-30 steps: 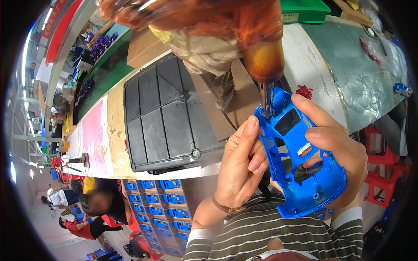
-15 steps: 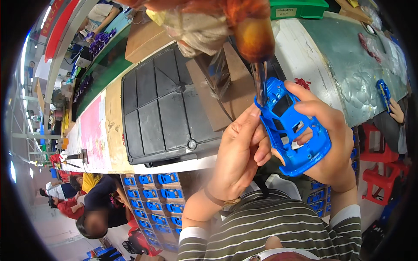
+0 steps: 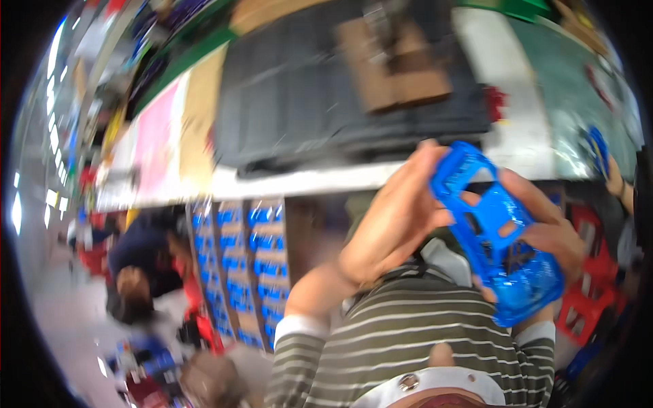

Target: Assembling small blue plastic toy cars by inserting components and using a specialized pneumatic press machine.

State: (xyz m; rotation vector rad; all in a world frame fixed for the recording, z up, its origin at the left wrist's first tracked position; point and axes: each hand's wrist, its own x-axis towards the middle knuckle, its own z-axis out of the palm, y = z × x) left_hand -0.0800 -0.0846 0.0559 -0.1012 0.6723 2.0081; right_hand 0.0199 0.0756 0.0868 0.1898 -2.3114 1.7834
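Note:
Between my hands, in front of the striped shirt, a blue plastic toy car body (image 3: pixel 502 205) is held tilted, with its window openings showing. My right hand (image 3: pixel 556 238) is closed around its right side. My left hand (image 3: pixel 401 217) is at its upper left edge, the fingertips against the shell; motion blurs the fingers, and some are hidden behind it. Beyond my hands a black ribbed plastic lid or crate (image 3: pixel 286 102) lies on the table, with a brown cardboard piece (image 3: pixel 422 88) on top.
Below the table edge at left stands a divided cardboard box (image 3: pixel 255 285) of several blue car bodies. Red stools (image 3: pixel 581 306) stand at right. A co-worker's hand (image 3: pixel 615 180) holds another blue car body (image 3: pixel 598 151). Another person (image 3: pixel 146 251) is at left.
The car body has moved down and right, away from the hanging tool's metal shaft, and is turned. That tool has left the view. The whole view has shifted and blurred.

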